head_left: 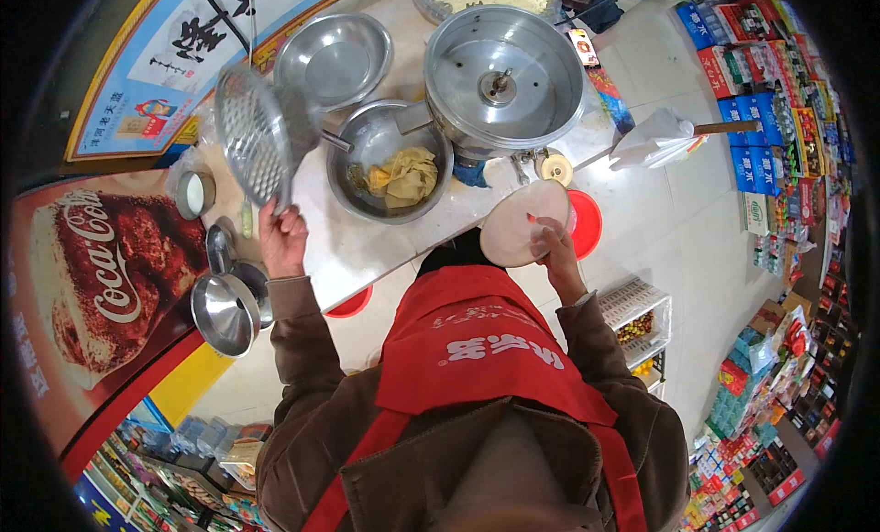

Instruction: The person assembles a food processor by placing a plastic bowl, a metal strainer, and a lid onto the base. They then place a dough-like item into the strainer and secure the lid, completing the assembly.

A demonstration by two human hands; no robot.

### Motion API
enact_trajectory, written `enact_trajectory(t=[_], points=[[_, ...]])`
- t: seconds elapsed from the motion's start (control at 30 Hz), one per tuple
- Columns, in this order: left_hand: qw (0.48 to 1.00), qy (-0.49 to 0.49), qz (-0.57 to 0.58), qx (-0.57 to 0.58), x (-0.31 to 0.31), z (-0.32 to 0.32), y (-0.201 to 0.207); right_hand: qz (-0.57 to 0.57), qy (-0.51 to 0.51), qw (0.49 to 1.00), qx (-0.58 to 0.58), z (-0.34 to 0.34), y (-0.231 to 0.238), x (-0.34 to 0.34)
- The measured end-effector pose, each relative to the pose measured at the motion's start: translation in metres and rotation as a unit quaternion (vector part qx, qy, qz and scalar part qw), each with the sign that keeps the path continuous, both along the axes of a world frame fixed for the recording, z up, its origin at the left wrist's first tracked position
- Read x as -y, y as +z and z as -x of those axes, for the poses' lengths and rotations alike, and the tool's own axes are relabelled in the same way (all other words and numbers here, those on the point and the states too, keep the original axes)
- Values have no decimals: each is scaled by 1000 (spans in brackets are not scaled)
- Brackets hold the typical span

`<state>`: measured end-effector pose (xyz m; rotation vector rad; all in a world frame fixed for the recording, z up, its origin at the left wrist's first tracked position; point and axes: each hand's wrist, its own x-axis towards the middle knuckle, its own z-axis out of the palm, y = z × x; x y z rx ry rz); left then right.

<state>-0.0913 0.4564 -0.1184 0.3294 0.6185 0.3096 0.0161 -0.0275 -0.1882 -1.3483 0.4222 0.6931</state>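
My left hand [284, 239] is closed on the rim of a metal colander [249, 133], tipped up on edge and partly blurred. My right hand [555, 254] grips the edge of a pale round disc [522, 219], held flat in front of my apron. Between the hands, a steel bowl [353, 179] on the white counter holds a crumpled yellowish mass [403, 178], whose kind I cannot make out. Beyond it stands a large round metal machine drum [458, 51] with a spindle in its middle. Its short spout points over the bowl.
A shallow metal basin [335, 60] lies at the back left. Metal pans [225, 314] and a small cup [194, 195] are left of my left hand. A red tub [585, 225] stands below the disc. Crates [632, 317] and packed shelves [756, 129] are right.
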Motion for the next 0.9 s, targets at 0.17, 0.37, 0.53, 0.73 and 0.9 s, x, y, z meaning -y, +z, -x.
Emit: enact_trajectory(t=[0.17,0.37,0.53,0.73,0.9], points=[[989,-32,-132,-63,89,-98,56,-13,-65,998,1,12,-1,11],[960,-186,-210,-8,167,-156,69,-29,-87,995,27,15,4,28],[959,-175,-223,-4,200,-188,64,-48,-149,987,43,22,6,49],[971,-92,-218,16,259,-189,61,-72,-185,980,24,29,-2,65],[991,-62,-121,14,316,-183,53,-94,-173,980,36,24,-7,66]])
